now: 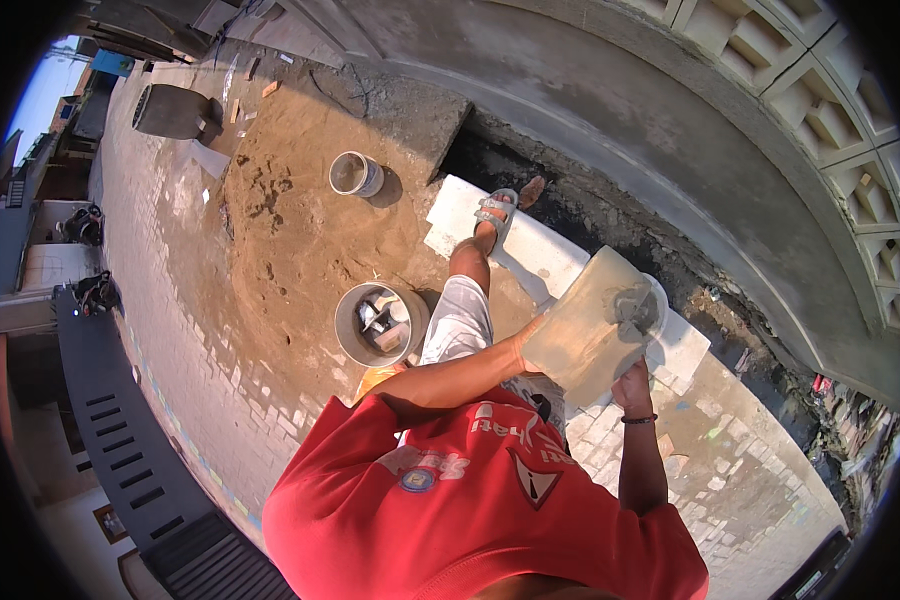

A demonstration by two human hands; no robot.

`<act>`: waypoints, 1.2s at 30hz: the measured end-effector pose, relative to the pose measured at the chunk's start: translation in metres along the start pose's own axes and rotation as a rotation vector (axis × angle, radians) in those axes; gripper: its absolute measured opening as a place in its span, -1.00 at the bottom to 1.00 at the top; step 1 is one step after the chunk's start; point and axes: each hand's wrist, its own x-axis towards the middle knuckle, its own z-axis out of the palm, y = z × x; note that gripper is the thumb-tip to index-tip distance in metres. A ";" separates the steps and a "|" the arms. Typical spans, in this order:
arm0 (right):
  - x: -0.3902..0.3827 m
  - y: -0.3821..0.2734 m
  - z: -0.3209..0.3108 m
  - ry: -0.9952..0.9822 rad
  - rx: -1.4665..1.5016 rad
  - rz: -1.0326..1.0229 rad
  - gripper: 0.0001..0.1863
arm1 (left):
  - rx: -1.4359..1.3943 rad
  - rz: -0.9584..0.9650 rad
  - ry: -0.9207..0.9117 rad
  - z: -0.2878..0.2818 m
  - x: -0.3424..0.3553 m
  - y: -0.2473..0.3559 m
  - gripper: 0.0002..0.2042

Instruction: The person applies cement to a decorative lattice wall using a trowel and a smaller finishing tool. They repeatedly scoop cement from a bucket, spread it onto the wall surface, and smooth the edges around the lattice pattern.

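Observation:
A pale, mud-stained bucket (580,330) is tilted on its side in front of me, with a grey smeared patch near its rim end. My left hand (532,345) holds it at the end nearer my body, its fingers partly hidden by the bucket. At the rim end, my right hand (632,388) grips the edge from below. Beneath the bucket runs a row of white blocks (540,255) beside an open drain (610,215). My sandalled foot (495,212) stands on those blocks. What is inside the bucket cannot be made out clearly.
A second bucket (342,322) with tools in it stands left of my leg. Farther off, a smaller white bucket (370,180) sits on the sand heap (280,230). A dark barrel (170,110) lies at the far left. A grey wall (660,130) borders the drain.

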 end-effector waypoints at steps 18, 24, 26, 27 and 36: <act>0.025 0.001 0.169 -0.162 0.074 0.182 -0.61 | 0.154 0.525 -0.362 0.046 -0.072 0.064 -0.35; 0.080 0.028 0.226 -0.352 0.141 0.398 -0.61 | 0.079 0.622 -0.437 0.030 -0.127 0.119 -0.29; 0.086 0.045 0.271 -0.279 0.126 0.408 -0.65 | 0.036 0.612 -0.547 0.004 -0.129 0.145 -0.28; 0.103 0.059 0.274 -0.347 0.154 0.467 -0.66 | 0.036 0.644 -0.543 -0.005 -0.137 0.159 -0.30; 0.156 0.136 0.383 -0.551 0.119 0.580 -0.63 | 0.138 0.875 -0.550 0.030 -0.307 0.240 -0.46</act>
